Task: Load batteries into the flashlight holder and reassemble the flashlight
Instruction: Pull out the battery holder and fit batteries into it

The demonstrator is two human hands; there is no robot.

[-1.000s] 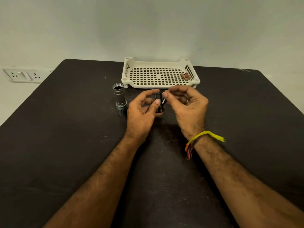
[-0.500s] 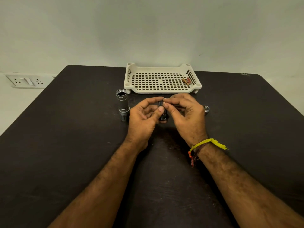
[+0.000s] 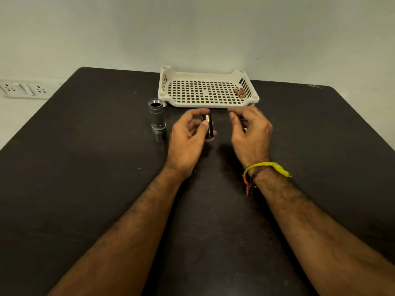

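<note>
My left hand grips the black battery holder upright between thumb and fingers; a battery with a copper-coloured end shows in its top. My right hand hovers just to the right of the holder, apart from it, fingers loosely curled with nothing seen in them. The grey flashlight body stands on the table left of my left hand, open end up. Two batteries lie in the right corner of the white perforated tray.
The tray sits at the far edge of the dark table, just beyond my hands. A wall socket strip is at the far left, off the table. The flashlight cap seen earlier is hidden behind my right hand.
My right hand has let go of the battery holder and drawn off to the right. A battery now sits in the holder, which stays in my left hand.
</note>
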